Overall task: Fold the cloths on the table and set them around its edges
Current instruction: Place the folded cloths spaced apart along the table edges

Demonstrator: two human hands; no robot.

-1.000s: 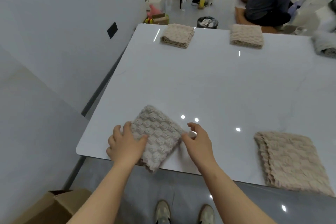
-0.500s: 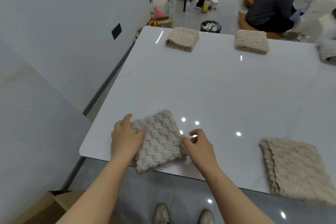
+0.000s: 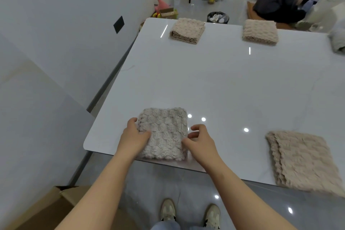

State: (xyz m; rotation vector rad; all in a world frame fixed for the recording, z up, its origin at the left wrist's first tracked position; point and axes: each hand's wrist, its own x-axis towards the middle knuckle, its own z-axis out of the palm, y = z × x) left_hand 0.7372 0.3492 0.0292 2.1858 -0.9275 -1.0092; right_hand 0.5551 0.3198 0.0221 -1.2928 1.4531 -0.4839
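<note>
Handling: the left hand (image 3: 134, 138) grips the left edge of the grey-white cloth (image 3: 165, 134), thumb lying on top and fingers curled round the edge.
Right side: the right hand (image 3: 200, 140) sits at the same cloth's right edge, fingers curled and thumb tip touching the fabric; it cannot be told whether it pinches the fabric.
Cloth position: folded to a rough square, it lies flat on the white glossy surface (image 3: 224, 84) near the near left corner, with its near side at the rim.
Near right: the near beige cloth (image 3: 302, 160), folded, lies flat well apart from the hands; its near side overhangs the rim.
Far edge: the far-left beige cloth (image 3: 187, 31) and the far-middle beige cloth (image 3: 260, 31), both folded, lie apart from each other along the far rim.
Right margin: a grey cloth (image 3: 337, 41) is partly cut off by the frame.
Floor: a cardboard box (image 3: 46, 209) stands at lower left, two shoes (image 3: 168, 209) show below the near rim, and a black bin (image 3: 217, 17) stands beyond the far rim.
</note>
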